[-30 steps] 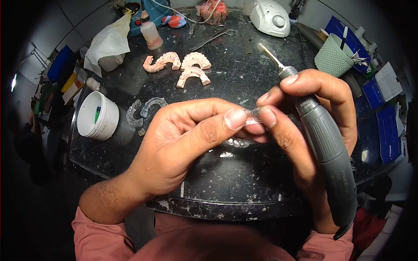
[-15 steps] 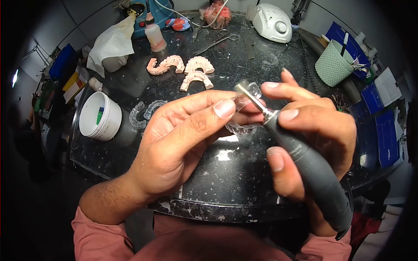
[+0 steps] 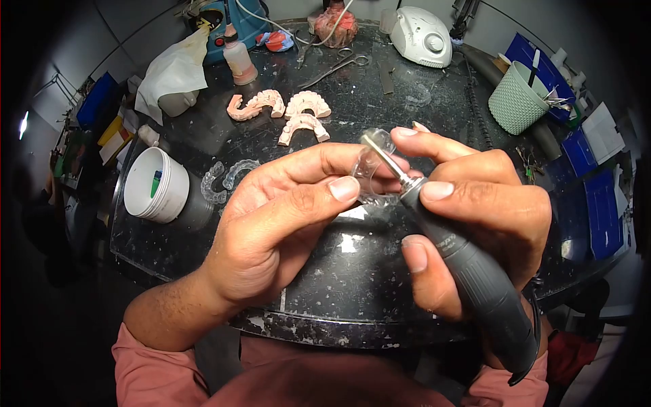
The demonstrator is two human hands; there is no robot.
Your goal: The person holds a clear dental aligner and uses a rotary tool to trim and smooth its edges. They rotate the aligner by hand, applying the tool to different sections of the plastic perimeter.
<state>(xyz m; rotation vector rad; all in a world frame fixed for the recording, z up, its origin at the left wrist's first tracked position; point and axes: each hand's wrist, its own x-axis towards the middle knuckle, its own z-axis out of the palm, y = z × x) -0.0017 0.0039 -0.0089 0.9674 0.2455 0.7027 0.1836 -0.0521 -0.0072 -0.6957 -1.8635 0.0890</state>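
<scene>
Between the thumb and fingers of my left hand is a clear dental aligner, its curve facing me. My right hand is wrapped round a black rotary handpiece, which slants up and left. The handpiece's metal bit reaches across the aligner, its tip at the far edge; whether it touches is hard to make out. My right index fingertip lies close to the aligner's far end. Two more clear aligners lie on the black table, left of my left hand.
Several pink dental models sit beyond my hands. A white tub stands at left, a spray bottle behind it. Scissors, a white control unit and a green basket line the back and right of the table.
The aligner has turned in my left fingers and now shows more of its curve. My right hand and the handpiece have shifted slightly left.
</scene>
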